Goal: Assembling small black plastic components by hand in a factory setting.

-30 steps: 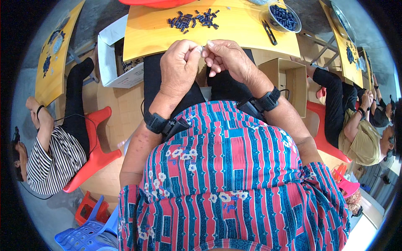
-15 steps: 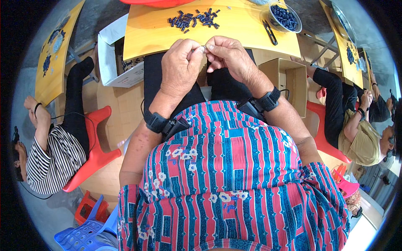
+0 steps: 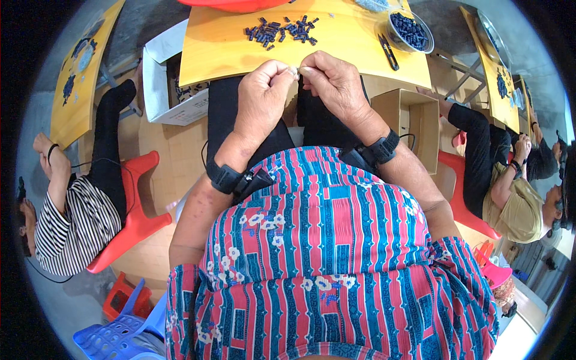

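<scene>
Both hands meet right at the near edge of the yellow table (image 3: 240, 54), fingertips almost touching. Left hand (image 3: 262, 96) is curled tight, thumb and forefinger pinched on a tiny pale piece (image 3: 294, 72); right hand (image 3: 336, 84) is pinched narrow too, fingertips right against that same piece. It's too small to tell what it actually is. Each wrist has a black band on it.

Further back on the table there's a loose pile of small dark parts (image 3: 282, 30), well apart from the hands. Off to the right sits a bowl (image 3: 408, 30) full of the same dark bits, with black snips (image 3: 389, 53) lying just beside it.

Under the table: a white box (image 3: 162, 84) on the left and an open cardboard box (image 3: 414, 120) on the right. Two other people sit on red stools either side, one in a striped top (image 3: 72, 222), one in a tan shirt (image 3: 516, 204), at their own yellow tables.
</scene>
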`<state>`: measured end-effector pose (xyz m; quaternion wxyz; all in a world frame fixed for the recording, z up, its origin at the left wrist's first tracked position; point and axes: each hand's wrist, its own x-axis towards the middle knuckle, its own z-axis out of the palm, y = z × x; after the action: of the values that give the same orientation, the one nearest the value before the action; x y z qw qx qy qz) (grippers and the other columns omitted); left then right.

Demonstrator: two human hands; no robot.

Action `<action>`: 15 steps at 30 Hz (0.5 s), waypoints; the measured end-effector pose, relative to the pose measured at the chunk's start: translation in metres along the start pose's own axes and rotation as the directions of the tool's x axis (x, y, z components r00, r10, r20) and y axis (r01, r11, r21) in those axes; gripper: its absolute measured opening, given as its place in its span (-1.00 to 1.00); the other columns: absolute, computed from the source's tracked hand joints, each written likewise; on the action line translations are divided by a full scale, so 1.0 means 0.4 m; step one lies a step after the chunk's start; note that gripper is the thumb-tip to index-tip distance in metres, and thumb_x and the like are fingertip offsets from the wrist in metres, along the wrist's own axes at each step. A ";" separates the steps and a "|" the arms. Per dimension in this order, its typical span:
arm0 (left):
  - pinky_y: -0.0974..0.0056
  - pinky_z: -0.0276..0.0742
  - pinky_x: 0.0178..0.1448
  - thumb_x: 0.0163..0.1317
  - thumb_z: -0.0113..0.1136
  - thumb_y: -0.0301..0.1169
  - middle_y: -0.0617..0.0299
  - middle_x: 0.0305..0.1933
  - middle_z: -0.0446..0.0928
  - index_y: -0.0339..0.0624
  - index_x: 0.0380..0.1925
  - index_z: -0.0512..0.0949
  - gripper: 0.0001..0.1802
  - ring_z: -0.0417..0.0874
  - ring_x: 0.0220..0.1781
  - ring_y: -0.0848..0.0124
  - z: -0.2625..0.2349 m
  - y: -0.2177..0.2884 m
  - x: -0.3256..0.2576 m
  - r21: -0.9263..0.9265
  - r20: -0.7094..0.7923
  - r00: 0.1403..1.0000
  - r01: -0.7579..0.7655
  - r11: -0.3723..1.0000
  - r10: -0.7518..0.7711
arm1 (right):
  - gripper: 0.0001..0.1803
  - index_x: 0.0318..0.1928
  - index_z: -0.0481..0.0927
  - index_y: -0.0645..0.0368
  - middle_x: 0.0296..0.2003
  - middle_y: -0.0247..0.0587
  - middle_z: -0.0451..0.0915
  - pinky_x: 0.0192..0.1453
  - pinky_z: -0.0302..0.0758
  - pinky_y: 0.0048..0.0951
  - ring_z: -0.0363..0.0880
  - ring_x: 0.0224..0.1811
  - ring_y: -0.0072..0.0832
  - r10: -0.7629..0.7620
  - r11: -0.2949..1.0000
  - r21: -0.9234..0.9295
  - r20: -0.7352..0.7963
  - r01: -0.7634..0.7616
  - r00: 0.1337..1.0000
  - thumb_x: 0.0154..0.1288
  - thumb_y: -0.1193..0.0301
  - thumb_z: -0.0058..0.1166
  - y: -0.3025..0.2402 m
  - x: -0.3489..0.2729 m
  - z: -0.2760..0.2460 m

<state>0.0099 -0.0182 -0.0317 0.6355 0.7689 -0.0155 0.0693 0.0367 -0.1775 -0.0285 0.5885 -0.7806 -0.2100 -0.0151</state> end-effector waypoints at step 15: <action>0.23 0.45 -0.35 0.17 0.20 -0.47 0.09 -0.42 0.52 -0.23 -0.35 0.52 -0.91 0.54 -0.49 0.25 -0.022 0.052 -0.005 0.325 0.015 0.962 -0.264 0.908 0.274 | -0.95 -0.33 0.52 0.22 -0.45 -0.07 0.55 -0.27 0.50 -0.36 0.58 -0.39 -0.18 -0.119 0.980 -0.159 0.025 0.121 0.993 0.23 0.51 0.11 -0.030 0.009 -0.007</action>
<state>0.0050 -0.0137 -0.0099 0.4850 0.8521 -0.0999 0.1694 0.0367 -0.1762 -0.0159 0.5202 -0.8114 -0.2593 -0.0615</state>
